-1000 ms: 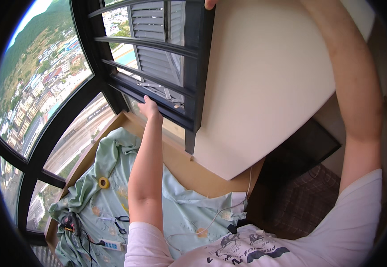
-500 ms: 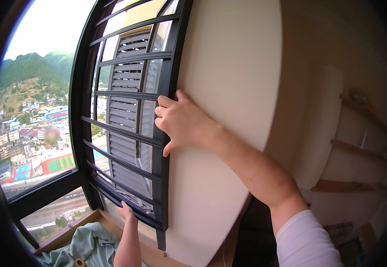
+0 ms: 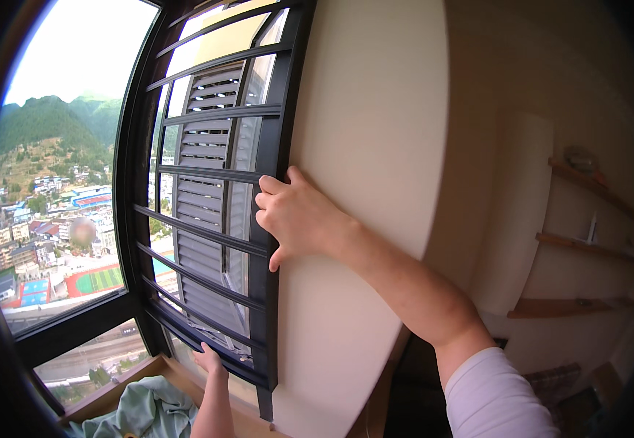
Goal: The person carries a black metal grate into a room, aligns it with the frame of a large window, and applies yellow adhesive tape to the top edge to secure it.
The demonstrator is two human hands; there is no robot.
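A dark metal window guard [image 3: 273, 146] with several horizontal bars stands upright against the pale wall on the left. My right hand [image 3: 302, 215] grips its right-hand post at mid height, fingers bent over the post and thumb pointing down along it. Lower down, my left hand [image 3: 210, 363] holds the bottom rail; its fingertips are partly hidden by the rail. Behind the bars are an opened window pane and a grey louvred panel [image 3: 199, 190].
A large fixed window [image 3: 62, 182] at the left looks over a town and hills. Crumpled green cloth [image 3: 149, 405] lies on the sill below. The pale wall [image 3: 368, 146] borders the guard; wooden shelves [image 3: 590, 248] hang in the dim room at right.
The view has tilted slightly upward, so the guard and both hands sit a little lower in the picture. Both hands keep their places on the guard.
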